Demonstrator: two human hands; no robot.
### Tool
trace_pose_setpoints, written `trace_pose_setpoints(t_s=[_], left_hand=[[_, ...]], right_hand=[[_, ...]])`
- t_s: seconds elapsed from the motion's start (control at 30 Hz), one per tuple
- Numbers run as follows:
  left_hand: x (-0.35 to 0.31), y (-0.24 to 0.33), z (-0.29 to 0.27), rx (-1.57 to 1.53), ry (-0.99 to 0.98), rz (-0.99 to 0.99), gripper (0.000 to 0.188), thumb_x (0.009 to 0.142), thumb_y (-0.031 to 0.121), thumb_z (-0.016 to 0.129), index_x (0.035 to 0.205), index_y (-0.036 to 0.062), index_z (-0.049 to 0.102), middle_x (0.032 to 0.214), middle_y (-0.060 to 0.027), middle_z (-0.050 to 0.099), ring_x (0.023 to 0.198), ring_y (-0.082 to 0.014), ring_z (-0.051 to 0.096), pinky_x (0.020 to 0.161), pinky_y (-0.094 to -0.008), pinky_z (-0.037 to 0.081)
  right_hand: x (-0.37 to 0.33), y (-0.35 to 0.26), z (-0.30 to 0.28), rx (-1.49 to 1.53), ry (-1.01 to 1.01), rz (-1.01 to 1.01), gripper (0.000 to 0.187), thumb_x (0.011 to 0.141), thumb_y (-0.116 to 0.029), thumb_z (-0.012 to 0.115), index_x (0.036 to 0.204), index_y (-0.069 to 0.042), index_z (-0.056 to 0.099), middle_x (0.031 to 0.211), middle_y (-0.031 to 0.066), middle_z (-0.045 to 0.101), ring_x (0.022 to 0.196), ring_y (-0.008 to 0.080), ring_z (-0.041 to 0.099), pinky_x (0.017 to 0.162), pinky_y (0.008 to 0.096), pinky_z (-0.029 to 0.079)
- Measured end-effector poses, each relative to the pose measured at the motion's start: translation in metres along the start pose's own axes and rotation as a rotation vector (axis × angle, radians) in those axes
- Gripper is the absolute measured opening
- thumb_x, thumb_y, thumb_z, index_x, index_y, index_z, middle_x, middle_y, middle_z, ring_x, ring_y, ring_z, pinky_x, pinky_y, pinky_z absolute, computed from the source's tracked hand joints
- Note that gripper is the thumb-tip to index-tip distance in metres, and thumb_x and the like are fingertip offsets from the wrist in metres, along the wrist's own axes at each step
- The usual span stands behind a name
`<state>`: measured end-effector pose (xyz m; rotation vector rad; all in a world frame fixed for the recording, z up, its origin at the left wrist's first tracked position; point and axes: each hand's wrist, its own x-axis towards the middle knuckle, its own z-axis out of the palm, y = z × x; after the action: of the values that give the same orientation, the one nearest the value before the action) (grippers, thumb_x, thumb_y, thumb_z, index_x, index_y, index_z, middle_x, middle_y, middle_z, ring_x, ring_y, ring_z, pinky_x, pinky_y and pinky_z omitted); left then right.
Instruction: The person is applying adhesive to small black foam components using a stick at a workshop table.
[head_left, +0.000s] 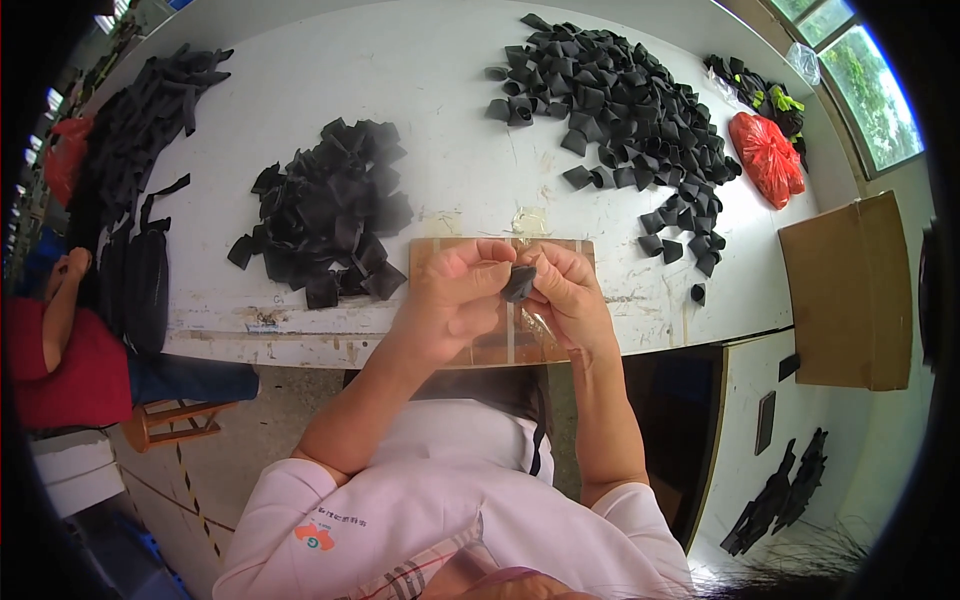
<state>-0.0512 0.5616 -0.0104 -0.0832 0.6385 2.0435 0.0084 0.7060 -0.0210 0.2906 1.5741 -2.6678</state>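
Observation:
Over a brown board (pixel 487 353) at the table's front edge, I hold a small black fabric piece (pixel 518 285) between both hands. It looks folded or curled. My left hand (pixel 458 298) is closed on its left side, with thumb and forefinger at its upper edge. From the right, my right hand (pixel 570 295) pinches it with thumb and fingertips. Left of the board lies a heap of flat black pieces (pixel 325 205). A larger spread of folded, loop-like black pieces (pixel 640 110) covers the table's far right.
Long black strips (pixel 160 105) are heaped at the far left. A red plastic bag (pixel 768 160) lies at the right, near a cardboard box (pixel 850 290). Another person in a red shirt (pixel 85 370) sits at the left by a wooden stool (pixel 175 422).

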Motion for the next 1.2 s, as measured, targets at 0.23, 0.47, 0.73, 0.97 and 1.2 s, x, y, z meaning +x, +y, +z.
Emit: trace_pose_setpoints(t_s=[0.23,0.47,0.73,0.97,1.2], left_hand=[[0.007,-0.003,0.014,0.971,0.014,0.866,0.039,0.075,0.002,0.060,0.112,0.0007,0.046,0.092,-0.0075,0.058,0.073,-0.0113,0.054,0.062,-0.0213,0.043],[0.006,0.003,0.014,0.866,-0.168,0.800,0.011,0.077,0.000,0.057,0.088,0.0013,0.061,0.088,-0.0082,0.059,0.082,-0.0164,0.055,0.076,-0.0270,0.043],[0.006,-0.008,-0.002,-0.004,-0.250,0.428,0.016,0.083,0.009,0.055,0.098,0.0054,0.057,0.094,-0.0073,0.057,0.095,-0.0182,0.051,0.088,-0.0350,0.041],[0.002,0.007,0.006,0.589,-0.207,0.564,0.020,0.081,0.008,0.058,0.098,-0.0020,0.055,0.093,-0.0062,0.058,0.081,-0.0107,0.053,0.071,-0.0229,0.043],[0.005,0.012,0.008,0.704,-0.142,0.622,0.010,0.075,0.003,0.063,0.084,-0.0012,0.062,0.082,-0.0089,0.059,0.075,-0.0129,0.053,0.067,-0.0230,0.042]], right_hand=[[-0.008,-0.007,0.005,-0.364,0.163,-0.222,0.025,0.084,-0.029,0.056,0.085,-0.004,0.055,0.069,-0.0021,0.049,0.058,0.0043,0.042,0.047,0.0180,0.034],[-0.022,-0.013,0.023,-0.827,0.259,-0.729,0.035,0.070,-0.019,0.070,0.097,-0.002,0.056,0.085,0.0064,0.054,0.062,0.0123,0.049,0.050,0.0220,0.041],[-0.023,-0.019,0.034,-0.566,0.315,-0.587,0.020,0.068,-0.009,0.071,0.082,0.000,0.060,0.073,0.0045,0.055,0.055,0.0075,0.047,0.049,0.0192,0.039],[-0.022,-0.014,0.028,-0.595,0.309,-0.621,0.011,0.070,0.000,0.066,0.078,0.000,0.059,0.074,0.0049,0.055,0.055,0.0074,0.049,0.048,0.0188,0.039],[-0.023,-0.025,0.035,-0.703,0.314,-0.608,0.016,0.067,0.004,0.066,0.082,0.000,0.060,0.077,0.0061,0.056,0.057,0.0091,0.052,0.049,0.0201,0.041]])
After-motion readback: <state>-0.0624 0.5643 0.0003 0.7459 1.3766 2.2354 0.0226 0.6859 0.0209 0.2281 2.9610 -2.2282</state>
